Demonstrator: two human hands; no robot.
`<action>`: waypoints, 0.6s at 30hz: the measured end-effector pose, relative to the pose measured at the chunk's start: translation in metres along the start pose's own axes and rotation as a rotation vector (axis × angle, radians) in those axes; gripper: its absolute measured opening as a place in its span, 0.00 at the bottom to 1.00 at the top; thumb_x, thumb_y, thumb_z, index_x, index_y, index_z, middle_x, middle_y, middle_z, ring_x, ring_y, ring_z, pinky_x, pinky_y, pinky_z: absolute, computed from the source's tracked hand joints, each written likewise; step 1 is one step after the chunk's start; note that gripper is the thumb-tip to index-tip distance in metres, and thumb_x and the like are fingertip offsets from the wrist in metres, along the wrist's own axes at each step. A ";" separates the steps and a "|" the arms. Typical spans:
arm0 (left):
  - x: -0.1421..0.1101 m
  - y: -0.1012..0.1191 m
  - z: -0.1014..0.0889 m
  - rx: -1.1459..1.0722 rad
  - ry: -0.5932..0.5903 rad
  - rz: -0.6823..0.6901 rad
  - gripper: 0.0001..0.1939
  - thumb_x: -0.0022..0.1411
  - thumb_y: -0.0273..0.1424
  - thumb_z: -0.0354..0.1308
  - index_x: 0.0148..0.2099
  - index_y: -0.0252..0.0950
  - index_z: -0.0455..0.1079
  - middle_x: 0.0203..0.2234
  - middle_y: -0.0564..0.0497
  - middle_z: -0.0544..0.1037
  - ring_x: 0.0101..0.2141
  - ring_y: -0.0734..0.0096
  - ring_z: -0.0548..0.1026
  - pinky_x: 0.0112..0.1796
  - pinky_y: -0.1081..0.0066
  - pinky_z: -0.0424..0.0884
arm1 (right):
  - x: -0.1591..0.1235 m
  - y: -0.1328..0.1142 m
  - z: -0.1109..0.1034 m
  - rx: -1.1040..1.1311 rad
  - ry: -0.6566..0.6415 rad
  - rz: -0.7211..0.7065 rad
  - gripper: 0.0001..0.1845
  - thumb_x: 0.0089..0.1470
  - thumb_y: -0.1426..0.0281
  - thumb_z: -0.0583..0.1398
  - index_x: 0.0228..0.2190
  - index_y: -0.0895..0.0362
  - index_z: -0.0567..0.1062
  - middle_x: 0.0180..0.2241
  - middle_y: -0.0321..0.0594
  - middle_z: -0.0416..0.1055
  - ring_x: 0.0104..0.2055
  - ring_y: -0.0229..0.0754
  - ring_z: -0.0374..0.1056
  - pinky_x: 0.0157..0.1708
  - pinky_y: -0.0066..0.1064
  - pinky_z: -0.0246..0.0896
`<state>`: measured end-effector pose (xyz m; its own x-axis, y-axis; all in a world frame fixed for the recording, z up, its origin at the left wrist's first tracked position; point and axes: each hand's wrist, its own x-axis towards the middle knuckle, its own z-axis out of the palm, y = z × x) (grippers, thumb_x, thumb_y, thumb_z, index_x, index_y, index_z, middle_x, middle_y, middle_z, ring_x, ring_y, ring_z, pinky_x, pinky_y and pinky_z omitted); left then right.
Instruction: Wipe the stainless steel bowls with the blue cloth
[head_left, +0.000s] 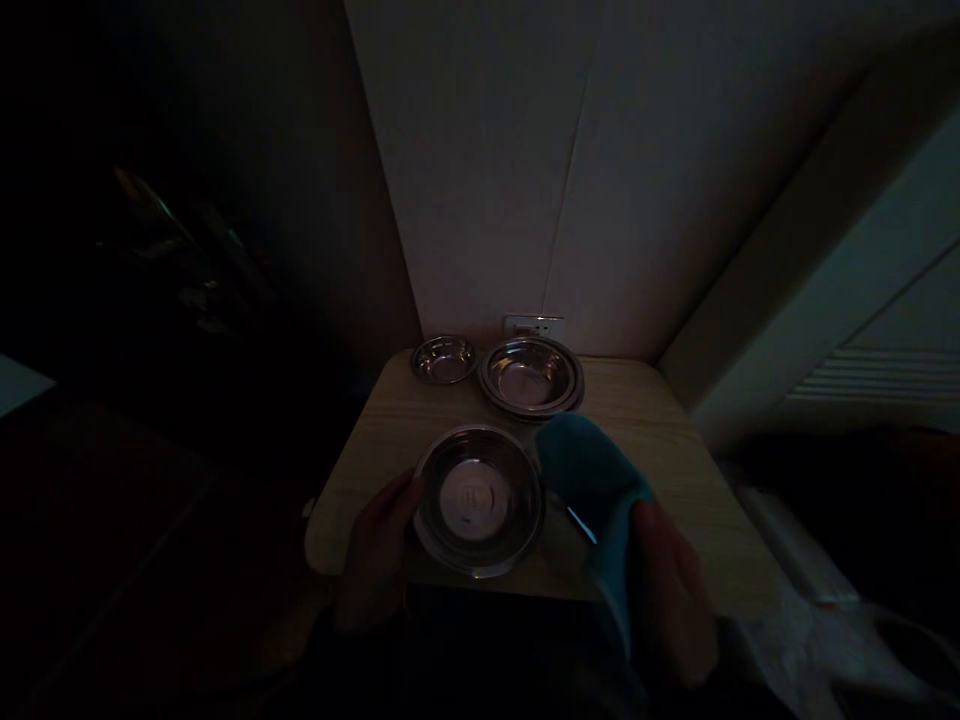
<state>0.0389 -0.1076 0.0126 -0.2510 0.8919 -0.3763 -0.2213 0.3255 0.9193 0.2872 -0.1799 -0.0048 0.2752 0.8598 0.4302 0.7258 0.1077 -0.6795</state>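
Observation:
My left hand [379, 545] grips the left rim of a round stainless steel bowl [474, 500], held over the front of a small wooden table [675, 480]. The bowl's inside faces up toward me. To its right, my right hand [671, 585] is closed on a blue-green cloth [589, 470] that hangs in folds, apart from the bowl. Part of the cloth and the right fingers are blurred and dim. Between bowl and cloth, a thin bright blue streak [581, 525] shows low down; I cannot make out what it is.
At the table's back stand a stack of steel bowls [529, 382] and a smaller steel bowl [444, 362] to its left. Behind them is a wall with a socket [534, 326]. A pale slatted panel [885, 375] stands at the right. The left side is very dark.

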 end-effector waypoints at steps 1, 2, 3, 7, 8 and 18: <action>-0.001 -0.006 -0.002 -0.008 0.005 -0.008 0.21 0.46 0.39 0.64 0.42 0.35 0.74 0.41 0.46 0.79 0.45 0.61 0.74 0.44 0.67 0.68 | -0.002 -0.013 0.006 0.007 -0.002 -0.025 0.23 0.62 0.62 0.44 0.55 0.53 0.65 0.43 0.42 0.74 0.43 0.48 0.71 0.38 0.39 0.69; -0.001 -0.012 -0.004 -0.016 0.015 -0.019 0.21 0.46 0.39 0.63 0.43 0.36 0.74 0.42 0.46 0.78 0.45 0.61 0.74 0.44 0.66 0.68 | -0.004 -0.025 0.012 0.022 -0.029 -0.078 0.22 0.63 0.64 0.44 0.54 0.53 0.65 0.44 0.42 0.73 0.43 0.47 0.71 0.40 0.38 0.69; -0.001 -0.017 -0.006 -0.024 0.027 -0.029 0.21 0.47 0.39 0.63 0.43 0.36 0.73 0.43 0.46 0.78 0.45 0.61 0.74 0.44 0.66 0.68 | -0.006 -0.035 0.018 0.025 -0.080 -0.159 0.21 0.62 0.66 0.46 0.55 0.54 0.64 0.46 0.42 0.72 0.46 0.46 0.70 0.42 0.38 0.68; 0.000 -0.037 -0.008 -0.084 -0.011 -0.028 0.22 0.48 0.41 0.62 0.45 0.36 0.72 0.42 0.46 0.78 0.42 0.62 0.75 0.42 0.65 0.69 | -0.021 -0.052 0.048 -0.074 -0.205 -0.528 0.20 0.60 0.69 0.49 0.53 0.58 0.65 0.47 0.43 0.71 0.50 0.49 0.67 0.54 0.49 0.56; 0.000 -0.040 -0.007 -0.083 -0.020 -0.018 0.22 0.48 0.41 0.62 0.45 0.36 0.72 0.42 0.46 0.78 0.41 0.62 0.75 0.41 0.66 0.70 | -0.027 -0.053 0.056 -0.092 -0.227 -0.556 0.19 0.60 0.69 0.50 0.51 0.58 0.67 0.46 0.42 0.72 0.49 0.49 0.67 0.56 0.51 0.53; -0.012 -0.050 -0.006 0.224 0.094 0.032 0.15 0.52 0.42 0.57 0.36 0.36 0.72 0.30 0.50 0.79 0.32 0.67 0.75 0.35 0.70 0.69 | -0.035 -0.076 0.109 -0.188 -0.267 -0.599 0.15 0.59 0.77 0.48 0.43 0.61 0.72 0.37 0.45 0.76 0.40 0.45 0.70 0.58 0.51 0.50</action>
<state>0.0469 -0.1364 -0.0291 -0.3432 0.8733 -0.3458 0.0001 0.3682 0.9298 0.1537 -0.1643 -0.0330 -0.3556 0.7752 0.5221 0.8084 0.5355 -0.2444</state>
